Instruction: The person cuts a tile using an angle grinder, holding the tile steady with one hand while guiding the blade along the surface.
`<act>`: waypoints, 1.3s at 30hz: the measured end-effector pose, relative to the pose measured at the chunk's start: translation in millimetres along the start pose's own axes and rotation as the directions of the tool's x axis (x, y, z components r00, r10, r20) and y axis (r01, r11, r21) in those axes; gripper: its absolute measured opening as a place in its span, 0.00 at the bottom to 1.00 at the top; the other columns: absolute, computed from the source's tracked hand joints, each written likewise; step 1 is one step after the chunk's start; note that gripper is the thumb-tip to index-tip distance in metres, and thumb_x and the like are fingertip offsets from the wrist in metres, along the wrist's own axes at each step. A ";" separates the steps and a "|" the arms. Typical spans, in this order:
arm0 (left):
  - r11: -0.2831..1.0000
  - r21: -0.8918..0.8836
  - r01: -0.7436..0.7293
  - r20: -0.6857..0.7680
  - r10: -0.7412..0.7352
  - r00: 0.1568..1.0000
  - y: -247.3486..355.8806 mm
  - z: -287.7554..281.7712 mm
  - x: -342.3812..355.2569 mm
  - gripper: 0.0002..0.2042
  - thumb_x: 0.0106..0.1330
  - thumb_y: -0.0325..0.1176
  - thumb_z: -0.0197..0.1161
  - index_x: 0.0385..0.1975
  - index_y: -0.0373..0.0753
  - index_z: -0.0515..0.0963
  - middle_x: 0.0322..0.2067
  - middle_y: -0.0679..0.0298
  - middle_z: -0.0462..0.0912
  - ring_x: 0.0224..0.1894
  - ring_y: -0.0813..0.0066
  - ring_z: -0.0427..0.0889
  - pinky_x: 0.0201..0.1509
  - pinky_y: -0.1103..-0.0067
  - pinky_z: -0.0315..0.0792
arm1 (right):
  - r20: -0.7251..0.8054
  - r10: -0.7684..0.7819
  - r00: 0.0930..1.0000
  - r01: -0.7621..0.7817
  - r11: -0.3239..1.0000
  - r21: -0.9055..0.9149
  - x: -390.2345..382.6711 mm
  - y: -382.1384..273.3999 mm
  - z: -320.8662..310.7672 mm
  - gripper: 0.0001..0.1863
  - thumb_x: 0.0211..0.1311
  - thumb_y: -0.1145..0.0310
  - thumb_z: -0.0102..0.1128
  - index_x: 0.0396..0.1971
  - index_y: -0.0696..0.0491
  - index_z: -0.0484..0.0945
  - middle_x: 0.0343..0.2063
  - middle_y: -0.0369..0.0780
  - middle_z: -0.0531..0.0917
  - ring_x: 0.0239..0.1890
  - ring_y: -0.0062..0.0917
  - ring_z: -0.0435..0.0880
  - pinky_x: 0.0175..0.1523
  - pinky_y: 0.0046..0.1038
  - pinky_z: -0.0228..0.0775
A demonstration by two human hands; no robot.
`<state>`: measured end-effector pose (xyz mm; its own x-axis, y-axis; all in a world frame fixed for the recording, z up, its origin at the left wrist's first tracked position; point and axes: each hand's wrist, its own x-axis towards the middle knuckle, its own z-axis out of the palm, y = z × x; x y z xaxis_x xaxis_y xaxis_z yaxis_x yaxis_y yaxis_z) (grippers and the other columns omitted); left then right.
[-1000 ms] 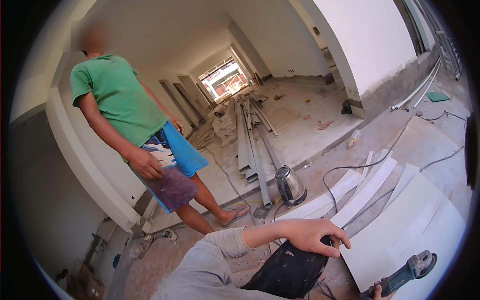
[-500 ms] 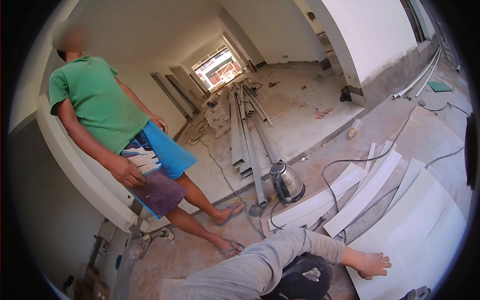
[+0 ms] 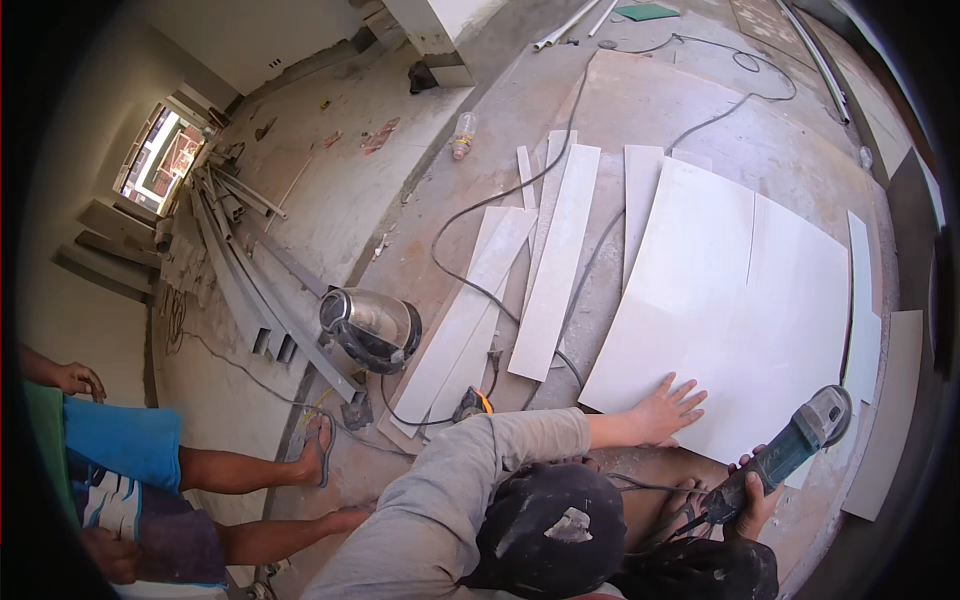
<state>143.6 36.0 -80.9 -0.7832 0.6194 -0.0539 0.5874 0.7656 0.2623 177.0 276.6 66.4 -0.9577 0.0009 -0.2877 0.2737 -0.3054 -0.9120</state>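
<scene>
My left hand (image 3: 662, 413) rests on the near edge of a large white board (image 3: 715, 290), fingers spread, its forearm in a grey sleeve. At the lower right my right hand (image 3: 752, 505) grips a teal angle grinder (image 3: 785, 452), its guarded head over the board's right part and its cord trailing downward. My dark-clothed, dusty knee (image 3: 530, 530) is below my left arm. Narrow white strips (image 3: 555, 250) lie left of the board, with cables running among them.
A steel kettle (image 3: 368, 325) stands left of the strips, beside long metal channels (image 3: 240, 270). A person in blue shorts (image 3: 120, 435) stands at the lower left. A plastic bottle (image 3: 464, 135) and a green square piece (image 3: 645, 12) lie farther back. A wall pillar (image 3: 430, 25) rises behind.
The view has swung down and rightward, shifting the other person to the lower left. My left hand has moved onto the board, and more of the grinder in my right hand shows.
</scene>
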 end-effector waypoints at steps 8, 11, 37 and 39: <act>0.995 -0.011 -0.103 -0.030 0.102 0.994 2.0 7.2 9.7 0.44 0.63 0.61 0.64 0.75 0.43 0.62 0.78 0.55 0.53 0.80 0.47 0.48 0.74 0.36 0.45 | -0.086 -0.031 0.996 0.023 0.996 -0.092 -48.2 -30.7 8.8 0.36 0.54 0.63 0.77 0.59 0.60 0.68 0.47 0.44 0.78 0.48 0.31 0.83 0.54 0.34 0.82; 0.987 -0.037 -0.155 0.028 0.156 0.987 5.4 -3.0 9.5 0.41 0.65 0.57 0.65 0.74 0.42 0.62 0.78 0.55 0.51 0.80 0.50 0.47 0.76 0.39 0.46 | -0.133 -0.060 0.989 0.033 0.980 -0.195 -61.4 -28.3 4.1 0.35 0.55 0.60 0.76 0.58 0.59 0.69 0.41 0.42 0.81 0.41 0.28 0.84 0.51 0.31 0.81; 0.611 -0.745 0.266 -0.343 -0.694 0.633 160.4 -319.5 -213.5 0.27 0.76 0.45 0.59 0.66 0.33 0.70 0.52 0.58 0.84 0.57 0.67 0.80 0.67 0.69 0.67 | 0.169 0.273 0.947 -0.180 0.886 -0.427 82.6 67.6 -27.4 0.42 0.48 0.79 0.68 0.66 0.65 0.63 0.42 0.52 0.82 0.39 0.37 0.85 0.44 0.42 0.82; 0.526 -0.815 0.244 -0.337 -0.772 0.539 165.9 -320.2 -212.1 0.25 0.75 0.44 0.59 0.64 0.33 0.72 0.52 0.58 0.85 0.57 0.67 0.80 0.68 0.69 0.67 | 0.161 0.039 0.986 0.047 0.867 -0.496 91.5 73.0 -27.4 0.44 0.49 0.79 0.70 0.69 0.65 0.60 0.53 0.55 0.78 0.50 0.44 0.81 0.59 0.46 0.74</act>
<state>341.9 -24.1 282.5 -0.9442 -0.3160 0.0934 -0.0480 0.4124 0.9098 111.7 280.5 -34.4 -0.9481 -0.1644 -0.2722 0.2366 0.2074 -0.9492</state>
